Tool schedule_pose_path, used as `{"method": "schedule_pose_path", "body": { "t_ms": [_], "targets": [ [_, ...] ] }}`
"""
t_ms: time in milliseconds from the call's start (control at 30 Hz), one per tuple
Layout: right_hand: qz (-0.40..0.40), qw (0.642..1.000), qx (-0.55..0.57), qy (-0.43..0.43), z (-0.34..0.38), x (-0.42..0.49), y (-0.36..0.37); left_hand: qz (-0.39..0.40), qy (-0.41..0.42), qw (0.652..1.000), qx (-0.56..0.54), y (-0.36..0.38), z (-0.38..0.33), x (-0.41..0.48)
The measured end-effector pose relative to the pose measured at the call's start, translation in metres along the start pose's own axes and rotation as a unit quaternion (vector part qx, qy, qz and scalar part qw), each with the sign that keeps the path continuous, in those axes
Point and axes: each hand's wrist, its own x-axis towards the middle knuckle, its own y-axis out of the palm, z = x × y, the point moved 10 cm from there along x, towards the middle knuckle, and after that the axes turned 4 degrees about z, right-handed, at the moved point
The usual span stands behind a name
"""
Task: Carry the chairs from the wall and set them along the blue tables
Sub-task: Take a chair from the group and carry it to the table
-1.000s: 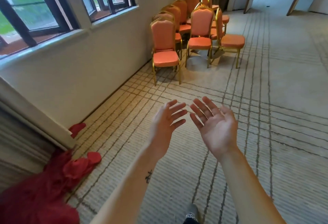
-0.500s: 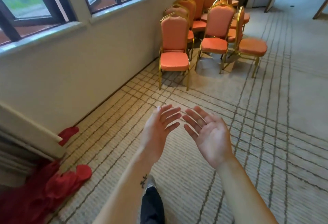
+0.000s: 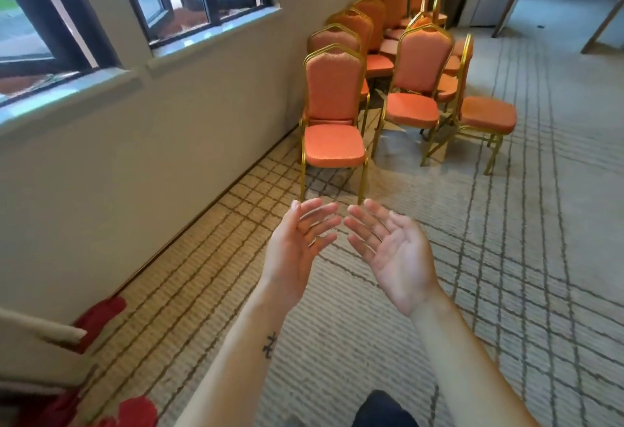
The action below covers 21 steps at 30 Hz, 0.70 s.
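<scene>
Approach — my left hand (image 3: 297,251) and right hand (image 3: 393,252) empty, grip wide, short of the nearest chair (image 3: 332,95) — next I must seize its backrest.

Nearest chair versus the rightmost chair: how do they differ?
The nearest chair faces the camera, backrest seen full on; the rightmost chair is turned sideways, backrest edge-on. The nearest chair stands close beside the wall; the rightmost chair stands out on the open carpet. Both are upright, orange-cushioned, gold-framed, and untouched.
</scene>
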Motion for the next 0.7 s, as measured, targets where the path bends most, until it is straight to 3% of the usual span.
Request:
{"method": "schedule_pose_path", "body": {
  "t_ms": [200, 600, 700],
  "targets": [
    [-0.012, 1.000, 0.004, 0.029, -0.002, 0.133, -0.005, -0.033, -0.024, 0.997, -0.067, -0.026, 0.005, 0.124],
    [0.022, 0.995, 0.032, 0.094, 0.045, 0.393, 0.021, -0.091, 0.001, 0.995, -0.049, -0.046, -0.059, 0.356],
    [0.034, 0.989, 0.096, 0.105, 0.054, 0.436, 0.024, -0.095, -0.004, 0.995, -0.040, -0.050, -0.063, 0.404]
  ]
}}
